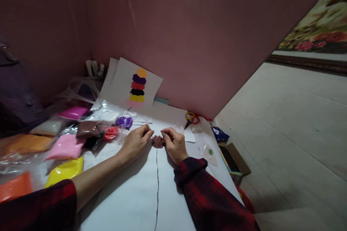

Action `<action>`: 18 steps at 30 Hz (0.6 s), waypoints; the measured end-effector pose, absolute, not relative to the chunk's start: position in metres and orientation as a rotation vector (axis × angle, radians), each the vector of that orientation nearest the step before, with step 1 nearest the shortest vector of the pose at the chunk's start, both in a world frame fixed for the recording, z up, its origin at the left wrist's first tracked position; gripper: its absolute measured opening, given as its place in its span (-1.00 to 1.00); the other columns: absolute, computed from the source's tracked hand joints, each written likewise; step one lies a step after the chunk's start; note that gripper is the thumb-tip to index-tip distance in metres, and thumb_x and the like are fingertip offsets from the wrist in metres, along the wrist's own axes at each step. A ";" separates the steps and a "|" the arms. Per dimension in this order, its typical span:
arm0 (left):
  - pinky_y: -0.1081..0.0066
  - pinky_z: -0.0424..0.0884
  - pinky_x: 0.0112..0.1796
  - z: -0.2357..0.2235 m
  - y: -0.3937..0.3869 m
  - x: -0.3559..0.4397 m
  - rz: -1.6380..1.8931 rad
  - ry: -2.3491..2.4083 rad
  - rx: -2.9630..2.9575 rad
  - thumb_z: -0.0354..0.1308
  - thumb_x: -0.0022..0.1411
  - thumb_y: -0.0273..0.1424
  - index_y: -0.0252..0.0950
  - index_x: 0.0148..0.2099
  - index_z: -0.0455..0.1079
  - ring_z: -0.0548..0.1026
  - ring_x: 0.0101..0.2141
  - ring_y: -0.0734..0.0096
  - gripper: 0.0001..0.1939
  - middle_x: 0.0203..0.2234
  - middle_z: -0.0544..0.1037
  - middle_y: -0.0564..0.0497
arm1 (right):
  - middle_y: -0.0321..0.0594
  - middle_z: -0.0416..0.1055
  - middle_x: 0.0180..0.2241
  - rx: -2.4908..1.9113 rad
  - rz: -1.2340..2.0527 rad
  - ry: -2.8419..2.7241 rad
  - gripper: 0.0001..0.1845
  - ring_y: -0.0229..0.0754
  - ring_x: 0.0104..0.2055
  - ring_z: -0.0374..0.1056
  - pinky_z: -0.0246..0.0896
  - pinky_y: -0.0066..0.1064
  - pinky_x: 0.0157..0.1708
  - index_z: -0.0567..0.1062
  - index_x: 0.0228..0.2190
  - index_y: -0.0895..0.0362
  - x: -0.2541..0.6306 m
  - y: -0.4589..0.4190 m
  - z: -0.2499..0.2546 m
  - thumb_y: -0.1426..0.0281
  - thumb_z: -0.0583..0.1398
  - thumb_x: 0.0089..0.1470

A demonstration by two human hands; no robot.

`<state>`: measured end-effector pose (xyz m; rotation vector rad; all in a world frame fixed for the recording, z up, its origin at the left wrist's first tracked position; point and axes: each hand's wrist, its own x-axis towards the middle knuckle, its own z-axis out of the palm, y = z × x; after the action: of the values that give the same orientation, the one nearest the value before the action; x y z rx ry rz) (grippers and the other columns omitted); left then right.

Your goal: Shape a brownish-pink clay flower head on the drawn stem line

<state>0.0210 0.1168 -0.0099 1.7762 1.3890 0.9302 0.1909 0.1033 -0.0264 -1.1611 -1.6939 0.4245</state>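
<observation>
A small ridged piece of brown clay [157,142], petal-like in shape, lies on the white paper [130,191] at the top of a thin dark line [157,184]. My left hand [137,140] is closed in a pinch just up and left of the clay. Something thin and pale shows behind its fingertips, too faint to name or to tell whether it is held. On the other side, my right hand [175,144] pinches thumb and forefinger together at the clay's right edge. Whatever sits between those fingers is too small to make out.
Bags of coloured clay, such as pink [66,147], yellow [65,171] and brown [88,129], crowd the left. Scissors [191,118] lie behind my right hand. A sheet with stacked coloured shapes [114,90] leans at the back against a pink panel [184,43].
</observation>
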 end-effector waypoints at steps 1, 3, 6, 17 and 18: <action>0.34 0.23 -0.30 -0.010 0.117 0.021 0.931 1.387 1.773 -0.04 0.20 -0.19 -0.21 -0.44 0.27 0.41 -0.38 0.28 -0.74 -0.52 0.44 0.06 | -0.27 0.43 -0.55 -1.161 0.424 -1.695 -0.84 -0.26 -0.52 0.37 0.28 -0.49 -0.52 0.51 -0.38 0.16 0.191 0.103 -0.026 0.39 0.13 0.13; 0.34 0.23 -0.30 -0.010 0.117 0.021 0.935 1.386 1.769 -0.04 0.19 -0.19 -0.21 -0.44 0.28 0.40 -0.38 0.28 -0.74 -0.53 0.43 0.06 | -0.27 0.42 -0.55 -1.162 0.423 -1.695 -0.84 -0.26 -0.52 0.37 0.28 -0.49 -0.52 0.51 -0.38 0.16 0.191 0.103 -0.027 0.39 0.13 0.13; 0.34 0.23 -0.30 -0.011 0.117 0.020 0.946 1.381 1.768 -0.04 0.20 -0.19 -0.21 -0.44 0.28 0.40 -0.38 0.29 -0.74 -0.53 0.43 0.06 | -0.27 0.42 -0.55 -1.161 0.426 -1.694 -0.84 -0.26 -0.52 0.37 0.28 -0.49 -0.52 0.50 -0.37 0.16 0.191 0.104 -0.027 0.38 0.13 0.13; 0.35 0.26 -0.30 -0.015 0.120 0.020 0.991 1.347 1.763 -0.02 0.21 -0.19 -0.21 -0.43 0.29 0.41 -0.37 0.30 -0.74 -0.52 0.44 0.08 | -0.26 0.44 -0.53 -1.169 0.417 -1.703 -0.83 -0.25 -0.51 0.38 0.28 -0.49 -0.51 0.51 -0.38 0.16 0.191 0.103 -0.027 0.39 0.12 0.13; 0.35 0.26 -0.30 -0.015 0.120 0.020 0.994 1.347 1.764 -0.02 0.21 -0.19 -0.21 -0.43 0.29 0.41 -0.37 0.30 -0.74 -0.53 0.44 0.08 | -0.25 0.44 -0.53 -1.167 0.417 -1.702 -0.83 -0.25 -0.51 0.38 0.28 -0.49 -0.51 0.51 -0.38 0.16 0.191 0.103 -0.027 0.39 0.12 0.13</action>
<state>0.0202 0.1197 -0.0147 1.7638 1.3469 0.9940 0.1910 0.1028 -0.0265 -1.1674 -1.7021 0.4170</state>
